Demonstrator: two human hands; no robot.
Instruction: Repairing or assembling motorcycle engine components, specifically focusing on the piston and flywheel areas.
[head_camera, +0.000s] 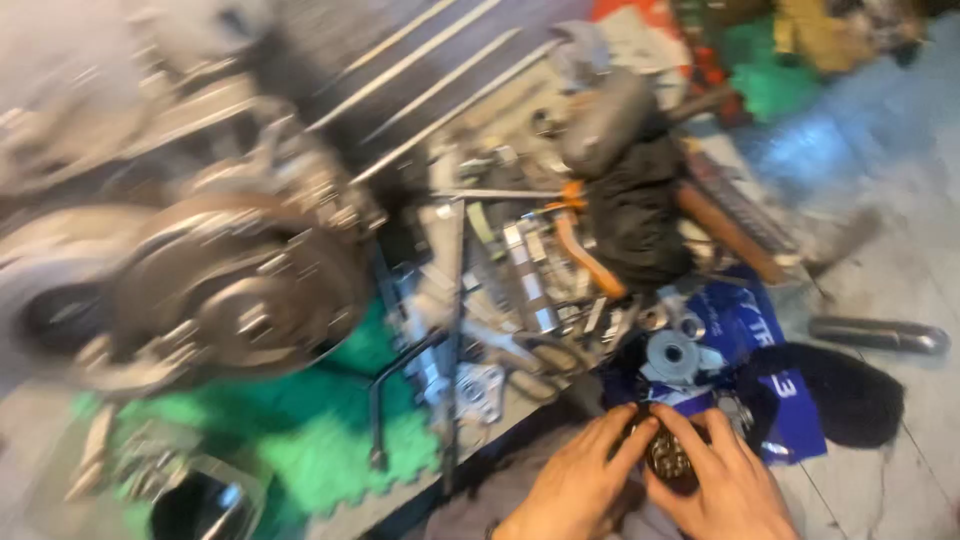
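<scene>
Fingers of both hands pinch a small dark round metal part (668, 455) between them, the left hand (578, 483) and right hand (722, 485) touching at the tips low in the blurred view. Far up and left of the fingers sits a large engine (230, 280) with a round side cover, resting on a green foam mat (310, 420). Above the fingers a tray of tools (520, 280) lies crowded with wrenches and sockets. Just above and right, a blue plastic sheet (745, 330) carries a grey gear (672, 353). Further right, a metal tube (880, 335) lies on the grey floor (900, 200).
</scene>
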